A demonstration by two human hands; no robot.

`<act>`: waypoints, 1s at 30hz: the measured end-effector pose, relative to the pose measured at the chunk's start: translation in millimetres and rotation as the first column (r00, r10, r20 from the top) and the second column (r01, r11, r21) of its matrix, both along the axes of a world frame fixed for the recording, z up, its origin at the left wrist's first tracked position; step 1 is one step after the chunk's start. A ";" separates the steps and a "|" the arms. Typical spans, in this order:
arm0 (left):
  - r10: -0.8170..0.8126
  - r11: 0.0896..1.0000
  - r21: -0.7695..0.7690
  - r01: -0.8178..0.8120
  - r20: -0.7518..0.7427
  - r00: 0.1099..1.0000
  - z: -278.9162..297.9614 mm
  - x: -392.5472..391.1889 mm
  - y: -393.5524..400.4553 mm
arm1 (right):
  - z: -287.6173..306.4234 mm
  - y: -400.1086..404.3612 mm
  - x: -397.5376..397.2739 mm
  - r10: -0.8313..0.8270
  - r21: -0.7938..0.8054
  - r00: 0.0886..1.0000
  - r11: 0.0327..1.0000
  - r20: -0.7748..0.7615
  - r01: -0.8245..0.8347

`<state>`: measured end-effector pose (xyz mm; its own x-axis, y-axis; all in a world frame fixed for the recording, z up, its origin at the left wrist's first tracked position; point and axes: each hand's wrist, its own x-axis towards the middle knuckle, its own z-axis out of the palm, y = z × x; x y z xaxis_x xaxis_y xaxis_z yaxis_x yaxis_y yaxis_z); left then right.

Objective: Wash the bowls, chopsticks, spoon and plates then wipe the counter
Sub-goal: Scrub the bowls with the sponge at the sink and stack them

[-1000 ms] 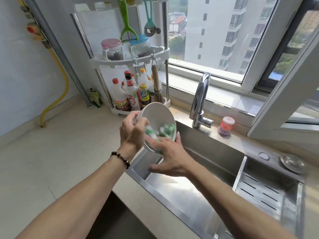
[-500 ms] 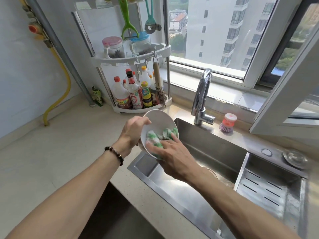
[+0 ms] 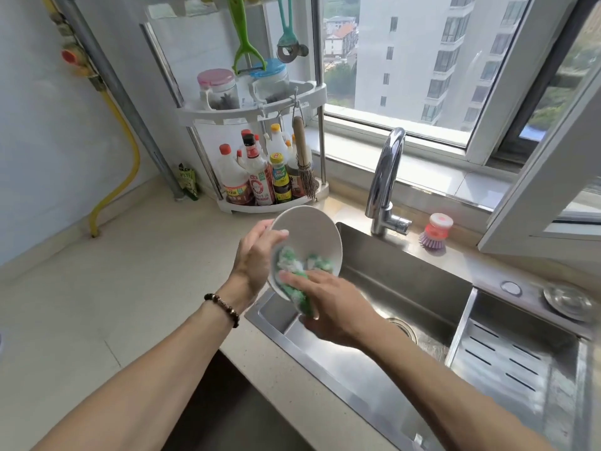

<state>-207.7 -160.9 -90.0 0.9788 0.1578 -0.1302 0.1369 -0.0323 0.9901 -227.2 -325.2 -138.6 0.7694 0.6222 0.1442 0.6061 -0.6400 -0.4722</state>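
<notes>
A white bowl [image 3: 310, 234] is tilted on edge above the left corner of the steel sink [image 3: 400, 281]. My left hand [image 3: 257, 255] grips its left rim, thumb over the edge. Inside the bowl lies a soapy green sponge [image 3: 294, 271]. My right hand [image 3: 328, 304] presses the sponge against the bowl's lower inside and rim, fingers on top and thumb underneath. No chopsticks, spoon or plates are visible.
A chrome faucet [image 3: 385, 180] rises behind the sink, with a red-topped dish brush [image 3: 435, 231] to its right. A corner rack [image 3: 257, 109] holds sauce bottles [image 3: 257, 180] and jars. A drain tray [image 3: 514, 356] fills the sink's right part. Beige counter [image 3: 107, 288] spreads left.
The bowl has stayed over the sink corner while my right hand slid the sponge down toward the bowl's lower rim. The camera moved slightly closer and lower.
</notes>
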 end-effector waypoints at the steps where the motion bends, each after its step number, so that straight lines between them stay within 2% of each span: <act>1: -0.016 0.997 0.072 0.015 0.005 1.000 -0.2 -0.9 0.9 | -6.0 -7.8 4.9 0.000 -0.109 0.996 0.994 0.091 0.010; 2: -0.008 0.991 0.133 0.006 0.016 1.000 -2.2 -1.9 -0.8 | -8.7 -10.5 6.8 0.009 -0.151 0.986 0.988 0.167 0.017; 3: 0.037 0.986 0.161 -0.040 0.026 0.999 -3.0 -2.5 -4.7 | -6.4 -7.5 4.8 -0.005 -0.141 0.984 0.989 0.180 0.031; 5: 0.160 0.974 0.155 -0.164 0.042 0.986 -2.4 -1.2 -12.4 | 7.2 6.3 -7.8 -0.055 0.037 0.998 0.998 -0.021 0.056; 6: 0.184 0.968 0.164 -0.191 0.058 0.981 -3.2 -0.3 -14.2 | 11.2 9.1 -11.4 -0.043 0.105 0.989 0.993 -0.144 0.059; 7: 0.165 0.965 0.194 -0.174 0.065 0.984 -3.9 -0.4 -13.4 | 12.5 9.0 -15.0 -0.004 0.119 0.983 0.993 -0.183 0.026; 9: 0.053 0.972 0.226 -0.062 0.047 0.998 -2.4 0.8 -10.1 | 7.3 -1.5 -11.0 0.019 -0.032 0.998 0.999 -0.060 -0.021; 11: -0.055 0.972 0.230 0.053 0.004 0.998 1.0 4.7 -6.2 | -3.7 -14.3 0.6 0.024 -0.248 0.992 0.969 0.126 0.008; 12: -0.072 0.968 0.242 0.070 -0.001 0.997 2.2 6.6 -6.0 | -5.8 -17.0 2.6 -0.003 -0.258 0.987 0.965 0.161 0.045; 14: 0.003 0.961 0.275 -0.009 0.022 1.000 4.7 8.2 -10.9 | -0.6 -5.5 -4.4 -0.071 -0.124 0.994 0.989 0.089 0.082; 16: 0.125 0.953 0.272 -0.134 0.050 0.991 5.7 8.2 -16.5 | 12.1 13.8 -18.3 -0.085 0.112 0.985 0.988 -0.147 0.102; 17: 0.147 0.948 0.276 -0.159 0.062 0.987 5.6 7.7 -17.4 | 14.3 18.9 -22.8 -0.071 0.179 0.977 0.978 -0.203 0.108; 19: 0.069 0.959 0.273 -0.077 0.037 0.997 6.8 7.2 -11.0 | 15.7 13.7 -23.7 -0.055 0.134 0.989 0.988 -0.139 0.074; 22: -0.146 0.954 0.254 0.161 -0.078 0.986 13.9 9.5 5.3 | 2.4 -12.4 -7.1 -0.025 -0.160 0.993 0.986 0.113 0.044; 24: -0.133 0.955 0.253 0.152 -0.091 0.987 14.6 10.9 5.5 | -2.6 -11.3 -5.3 -0.088 -0.173 0.974 0.977 0.211 0.126; 26: 0.008 0.971 0.240 0.007 -0.060 0.998 16.3 10.6 -3.6 | 5.7 7.2 -12.7 -0.145 0.027 0.987 0.989 0.062 0.144; 27: 0.076 0.971 0.231 -0.062 -0.051 0.996 15.3 11.8 -6.1 | 10.2 14.7 -15.7 -0.129 0.137 0.989 0.981 -0.077 0.139; 28: 0.112 0.971 0.217 -0.097 -0.057 0.992 13.5 12.5 -4.5 | 13.5 18.4 -18.2 -0.094 0.199 0.984 0.972 -0.153 0.124; 30: 0.030 0.978 0.209 -0.003 -0.127 0.991 17.8 13.0 5.2 | 14.6 10.9 -15.6 -0.041 0.126 0.996 0.991 -0.080 0.051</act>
